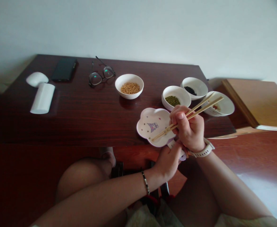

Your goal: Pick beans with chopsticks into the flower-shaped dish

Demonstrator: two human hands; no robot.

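Observation:
My right hand point(190, 130) is closed around a pair of wooden chopsticks point(205, 106), whose lower tips rest on or just over a flower-shaped plate point(145, 121). This pale plate has a purple cartoon print and small dark specks; whether some specks are loose beans I cannot tell. My left hand point(168, 160) grips the plate's short handle point(182, 155) at the table's front edge, just below my right hand. Beyond the plate stands a white bowl of green beans point(172, 101). A bowl of black beans point(190, 90) and a bowl with a few reddish and pale pieces point(216, 108) stand beside it.
A bowl of tan beans point(130, 88) stands mid-table. Glasses point(102, 76), a dark flat box point(64, 69), a white cylinder point(43, 98) and a white rounded object point(37, 79) lie to the left. A lighter wooden piece of furniture point(261, 99) adjoins the dark table point(81, 119) at right.

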